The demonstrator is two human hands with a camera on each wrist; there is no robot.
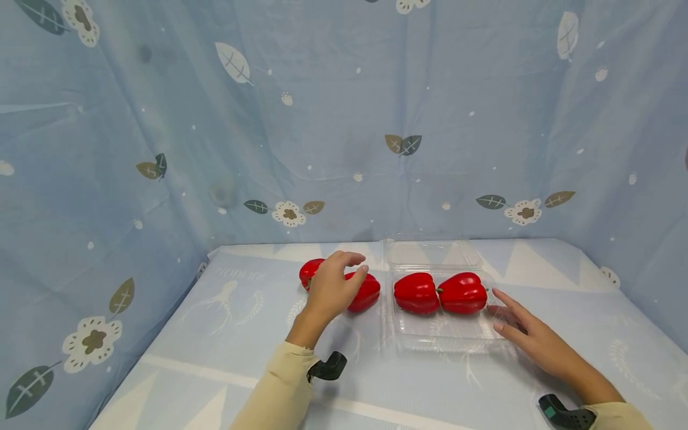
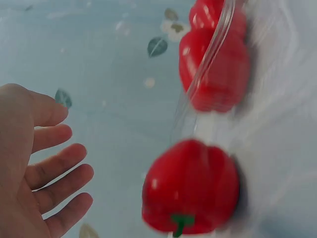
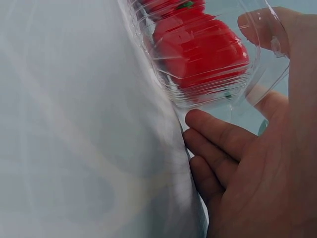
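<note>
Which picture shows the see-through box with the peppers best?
The head view: the whole box shows, lid open, two peppers inside. The left wrist view catches only a blurred edge. The right wrist view shows one corner close up, by the right hand.

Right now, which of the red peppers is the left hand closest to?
The pepper outside the clear tray, just left of it: the left hand hovers over it, fingers open. Two others sit inside the tray.
</note>
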